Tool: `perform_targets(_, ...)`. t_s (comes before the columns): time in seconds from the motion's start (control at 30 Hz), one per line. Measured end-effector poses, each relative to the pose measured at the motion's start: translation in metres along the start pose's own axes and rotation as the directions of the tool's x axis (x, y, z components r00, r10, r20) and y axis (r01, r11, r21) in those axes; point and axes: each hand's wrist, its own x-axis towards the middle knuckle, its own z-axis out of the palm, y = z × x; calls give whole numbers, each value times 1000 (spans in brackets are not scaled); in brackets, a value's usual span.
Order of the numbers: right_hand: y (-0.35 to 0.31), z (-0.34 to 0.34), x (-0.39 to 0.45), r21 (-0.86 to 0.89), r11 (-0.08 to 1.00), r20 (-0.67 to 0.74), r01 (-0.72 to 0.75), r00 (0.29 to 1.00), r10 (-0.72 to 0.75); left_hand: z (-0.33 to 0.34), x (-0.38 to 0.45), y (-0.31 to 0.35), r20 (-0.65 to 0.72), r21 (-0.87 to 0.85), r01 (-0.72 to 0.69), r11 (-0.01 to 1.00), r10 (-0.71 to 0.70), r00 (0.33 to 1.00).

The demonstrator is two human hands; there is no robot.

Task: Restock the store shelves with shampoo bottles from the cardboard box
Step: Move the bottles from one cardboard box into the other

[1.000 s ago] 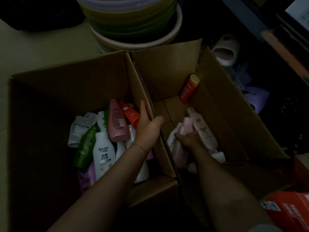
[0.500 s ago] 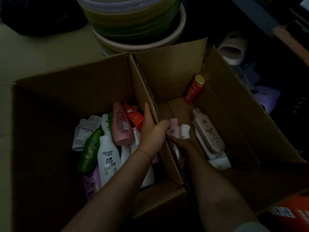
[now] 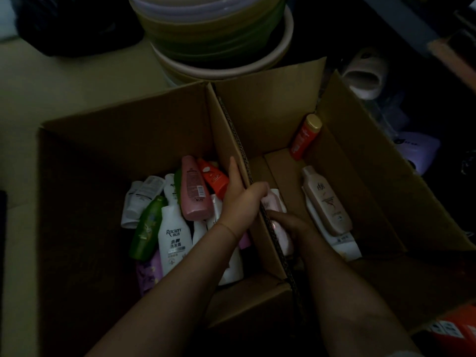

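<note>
Dim light covers 2 open cardboard boxes standing side by side on the floor, their inner walls touching. The left box [image 3: 108, 155] holds a loose heap of bottles: a white bottle [image 3: 173, 235] with dark lettering, a green bottle [image 3: 146, 228] just beside it on the left, a pink bottle [image 3: 193, 189] lying label up over the heap, an orange-red bottle [image 3: 213, 176] touching the pink one, white tubes [image 3: 140, 197] at the far left, and a purple pack [image 3: 149, 271] low in the pile. The left hand [image 3: 242, 202] grips the shared wall, thumb hooked over its top edge and fingers laid straight along the left face. The right box [image 3: 381, 191] holds fewer things: a red bottle [image 3: 305, 137] with a gold cap leaning upright in the far corner, a tan bottle [image 3: 327, 202] lying on a white bottle [image 3: 342, 243] near the right wall. The right hand [image 3: 288, 225] reaches down just beside the shared wall, fingers curled round a pale pink bottle [image 3: 273, 207], which lies low in this box against the wall with its top pointing away. Behind the boxes stand stacked basins [image 3: 219, 42], and a pale slipper [image 3: 365, 76] lies to the right.
</note>
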Motion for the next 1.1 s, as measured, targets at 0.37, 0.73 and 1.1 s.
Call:
perform_targets(0.37,-113,-20,-121,226,895,-62,385,922,-382,-5,8,-6,38,-75,40,996,-37,999)
perform_targets(0.73,-158,98,-203,229,871,259,434,836,-484,-100,-33,40,82,-548,107,830,-73,994)
perform_targets(1.1,-111,156,-147,-358,869,254,342,931,-262,-160,-22,-25,-435,16,307,951,-270,859)
